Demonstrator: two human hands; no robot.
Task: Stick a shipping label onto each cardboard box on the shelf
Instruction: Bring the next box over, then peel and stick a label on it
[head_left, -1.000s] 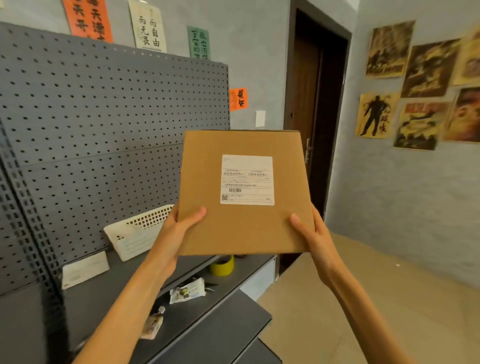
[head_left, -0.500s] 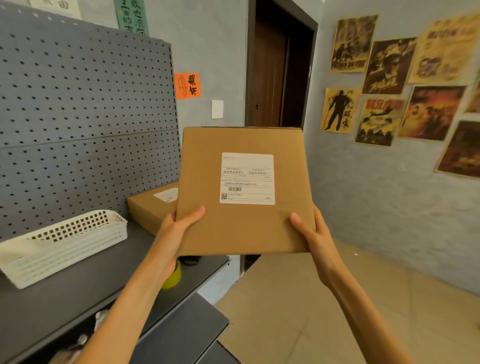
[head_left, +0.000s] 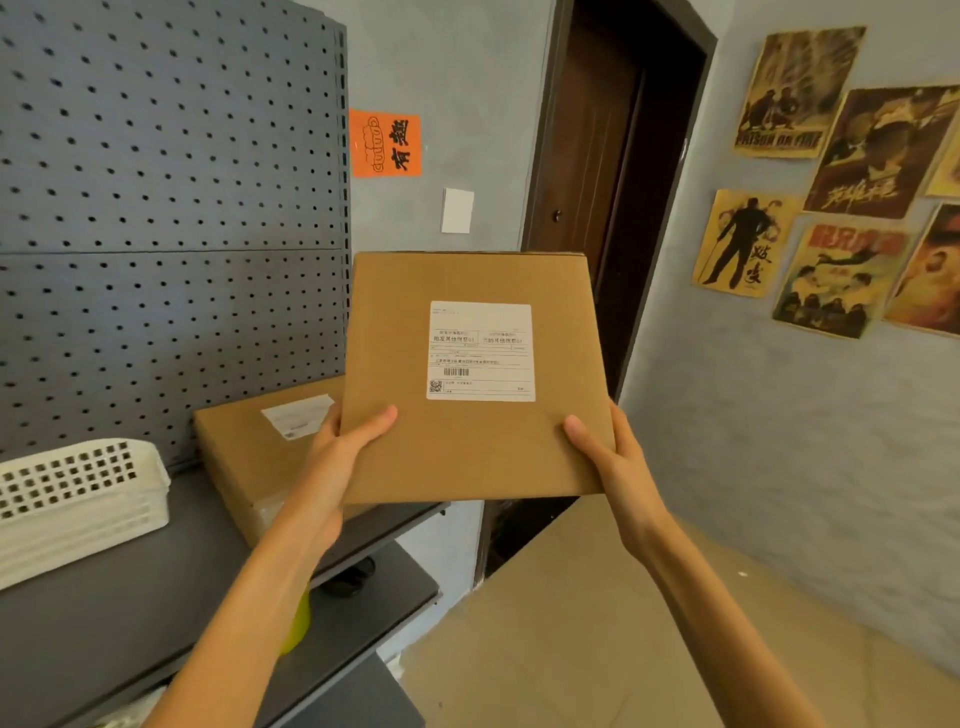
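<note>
Change: view has swung right; a second labelled box (head_left: 270, 447) now shows behind the left hand (head_left: 337, 457).
Hands: left hand and right hand (head_left: 608, 457) each grip the held box (head_left: 475, 452), thumbs on front.
Meaning: label (head_left: 480, 351) is on; likely shelving next.

Held box: you hold a flat brown cardboard box (head_left: 467, 441) upright in the air.
Label: white printed shipping label (head_left: 481, 351) on its facing side.
Left hand (head_left: 340, 457): grips the lower left edge, thumb on the front.
Right hand (head_left: 605, 457): grips the lower right edge.
Shelf: second labelled brown cardboard box (head_left: 249, 452) lies flat on the dark grey metal shelf (head_left: 130, 597), beside a white perforated plastic basket (head_left: 78, 499).
</note>
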